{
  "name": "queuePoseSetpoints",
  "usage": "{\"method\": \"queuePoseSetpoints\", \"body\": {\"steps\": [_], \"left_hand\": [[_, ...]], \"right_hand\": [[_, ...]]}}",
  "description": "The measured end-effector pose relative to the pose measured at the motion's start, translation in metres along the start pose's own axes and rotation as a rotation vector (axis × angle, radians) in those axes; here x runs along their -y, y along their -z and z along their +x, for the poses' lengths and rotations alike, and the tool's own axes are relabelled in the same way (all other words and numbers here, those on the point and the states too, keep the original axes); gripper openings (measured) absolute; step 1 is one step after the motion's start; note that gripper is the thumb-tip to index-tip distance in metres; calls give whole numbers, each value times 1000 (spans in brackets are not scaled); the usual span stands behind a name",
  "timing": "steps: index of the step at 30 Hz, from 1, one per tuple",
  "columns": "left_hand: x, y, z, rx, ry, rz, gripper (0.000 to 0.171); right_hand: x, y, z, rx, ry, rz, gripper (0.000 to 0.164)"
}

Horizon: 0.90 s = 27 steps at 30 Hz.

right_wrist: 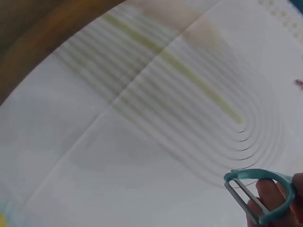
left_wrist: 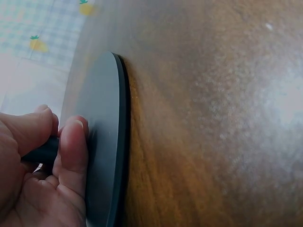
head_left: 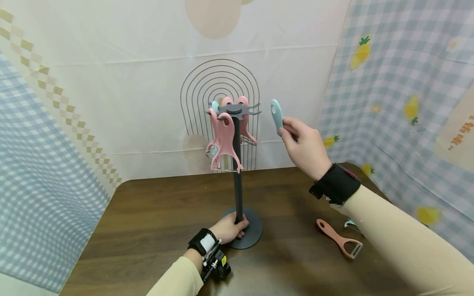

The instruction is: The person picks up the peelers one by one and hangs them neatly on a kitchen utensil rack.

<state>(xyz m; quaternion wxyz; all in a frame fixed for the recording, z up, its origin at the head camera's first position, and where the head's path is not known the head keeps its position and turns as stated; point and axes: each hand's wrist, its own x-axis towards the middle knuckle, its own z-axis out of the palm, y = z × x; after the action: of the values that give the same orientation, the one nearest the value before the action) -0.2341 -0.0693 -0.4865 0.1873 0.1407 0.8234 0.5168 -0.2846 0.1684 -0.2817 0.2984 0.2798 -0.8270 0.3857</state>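
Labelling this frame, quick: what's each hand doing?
Left hand: grips the stand's pole just above its base.
Right hand: holds a blue peeler.

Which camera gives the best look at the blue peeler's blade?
The right wrist view: the blue peeler shows its blade and forked head up close, pinched by the right hand. The head view shows only its handle; the left wrist view shows none of it.

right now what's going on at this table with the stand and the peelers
A person steadies a dark stand with the left hand, gripping its pole just above the round base. The right hand holds a light blue peeler up beside the stand's top, apart from its hooks. Several pink peelers hang from the hooks. Another pink peeler lies on the brown table, near the right forearm.
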Motion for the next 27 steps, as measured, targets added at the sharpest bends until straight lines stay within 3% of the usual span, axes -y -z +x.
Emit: {"method": "queuePoseSetpoints", "body": {"steps": [5,10,27], "left_hand": [[-1,2,-2,-8,-14,5,16],[-1,3,-4,-19,-23,-2,15],[-1,1,1,-3,-14,31,15]], "right_hand": [[24,-3,4,-32,48,73,29],[37,-8,5,-36,102,72,28],[49,-12,-2,-30,157,24,27]]}}
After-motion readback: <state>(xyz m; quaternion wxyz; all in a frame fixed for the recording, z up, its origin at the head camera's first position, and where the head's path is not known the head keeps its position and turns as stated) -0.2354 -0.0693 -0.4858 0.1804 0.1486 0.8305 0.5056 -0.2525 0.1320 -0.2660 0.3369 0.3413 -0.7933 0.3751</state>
